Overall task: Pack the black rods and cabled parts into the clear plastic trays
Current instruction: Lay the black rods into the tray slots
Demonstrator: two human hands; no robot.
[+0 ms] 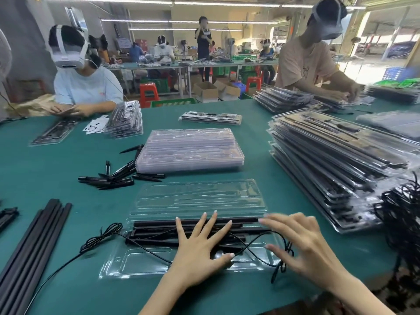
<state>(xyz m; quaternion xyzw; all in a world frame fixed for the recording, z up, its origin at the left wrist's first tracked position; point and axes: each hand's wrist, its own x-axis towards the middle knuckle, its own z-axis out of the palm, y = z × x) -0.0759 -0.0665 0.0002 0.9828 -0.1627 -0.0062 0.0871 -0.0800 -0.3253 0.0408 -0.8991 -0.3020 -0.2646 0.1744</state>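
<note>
Your open clamshell tray point(193, 235) on the green table point(56, 160) in front of you already holds several black rods point(159, 226); its black cable point(100, 235) trails out left, not tucked, and the lid half is unfolded. Your left hand point(200, 244) presses flat, fingers spread, on the rods; your right hand point(302, 244) hovers relaxed, loosely spread over the cable's knotted end point(281, 262). Many finished packs point(336, 169) sit at right, empty trays point(191, 151) and loose rods point(31, 244) remain, so plenty looks left.

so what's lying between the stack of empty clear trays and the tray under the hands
In the head view, only bare green table separates the stack of empty trays from the open tray; the loose black pens lie off to the left.
</note>
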